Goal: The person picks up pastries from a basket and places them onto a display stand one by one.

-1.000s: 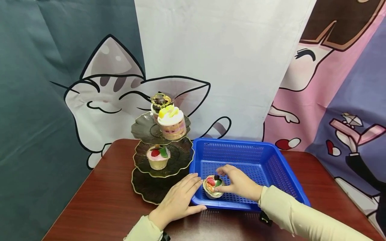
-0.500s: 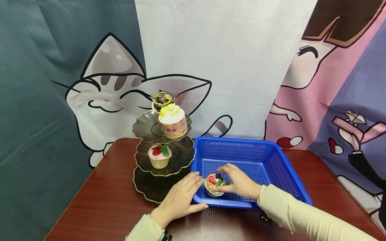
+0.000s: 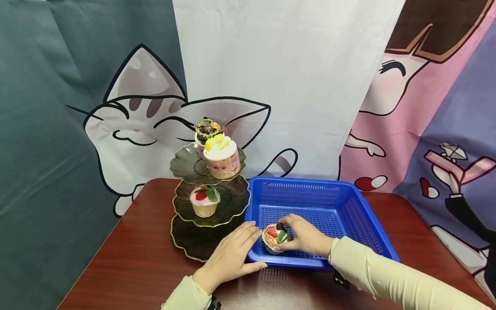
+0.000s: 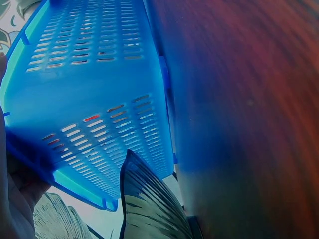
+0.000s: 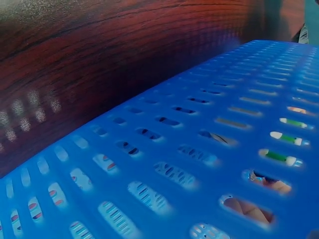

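Observation:
A fruit-topped cupcake [image 3: 272, 238] sits at the near left corner inside the blue plastic basket [image 3: 306, 261]. My right hand [image 3: 306, 237] reaches over the basket's front side and pinches this cupcake between thumb and fingers. On the basket's left front corner lies my left hand [image 3: 232, 254], fingers extended along the rim and thumb spread toward the front. In the left wrist view, part of the left hand [image 4: 20, 199] shows at the slotted basket wall. The right wrist view meets the basket wall [image 5: 164, 144], which hides most of the right hand.
Left of the basket stands a dark three-tier stand [image 3: 228, 206] with gold scalloped edges. A pink cupcake [image 3: 204, 206] is on its middle tier; a lemon-topped cake cup [image 3: 222, 161] and a chocolate-topped one [image 3: 207, 131] share the top. A printed curtain [image 3: 279, 86] hangs behind the table [image 3: 116, 262].
My right hand's thumb and fingers have drawn in closer around the cupcake. The left hand stays on the basket's corner, and the stand has not changed.

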Demonstrator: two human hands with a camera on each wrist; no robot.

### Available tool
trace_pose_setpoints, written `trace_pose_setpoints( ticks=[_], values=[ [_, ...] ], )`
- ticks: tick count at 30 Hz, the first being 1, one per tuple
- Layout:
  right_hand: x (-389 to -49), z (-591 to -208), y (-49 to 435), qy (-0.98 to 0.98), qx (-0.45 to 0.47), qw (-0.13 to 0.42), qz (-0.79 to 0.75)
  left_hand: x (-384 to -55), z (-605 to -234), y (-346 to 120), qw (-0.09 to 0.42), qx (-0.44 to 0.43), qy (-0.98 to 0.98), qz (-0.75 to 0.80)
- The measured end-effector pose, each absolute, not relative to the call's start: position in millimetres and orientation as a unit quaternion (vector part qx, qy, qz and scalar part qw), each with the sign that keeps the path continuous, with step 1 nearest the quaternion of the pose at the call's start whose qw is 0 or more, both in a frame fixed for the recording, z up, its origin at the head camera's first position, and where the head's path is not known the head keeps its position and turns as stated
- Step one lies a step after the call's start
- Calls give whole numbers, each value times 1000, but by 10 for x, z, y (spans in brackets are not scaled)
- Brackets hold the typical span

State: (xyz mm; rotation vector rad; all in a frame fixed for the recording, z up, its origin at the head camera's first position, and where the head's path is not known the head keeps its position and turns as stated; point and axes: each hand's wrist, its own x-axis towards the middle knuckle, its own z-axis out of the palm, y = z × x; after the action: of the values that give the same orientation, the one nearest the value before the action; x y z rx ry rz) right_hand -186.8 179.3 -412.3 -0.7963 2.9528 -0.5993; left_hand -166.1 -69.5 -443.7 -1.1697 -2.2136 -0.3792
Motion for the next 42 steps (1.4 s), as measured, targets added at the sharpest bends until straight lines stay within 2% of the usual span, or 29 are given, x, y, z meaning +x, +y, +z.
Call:
trace_pose_setpoints(
  ticks=[7,42],
  values=[
    [-1882,-4154,1798,947,-256,33,-192,-1661,-4445,-697,298,-440,-836,-139],
    [-1905,-4187,1787,947,-268,45,-173,-1673,-4462,-690,300,-439,-834,-146]
  ],
)
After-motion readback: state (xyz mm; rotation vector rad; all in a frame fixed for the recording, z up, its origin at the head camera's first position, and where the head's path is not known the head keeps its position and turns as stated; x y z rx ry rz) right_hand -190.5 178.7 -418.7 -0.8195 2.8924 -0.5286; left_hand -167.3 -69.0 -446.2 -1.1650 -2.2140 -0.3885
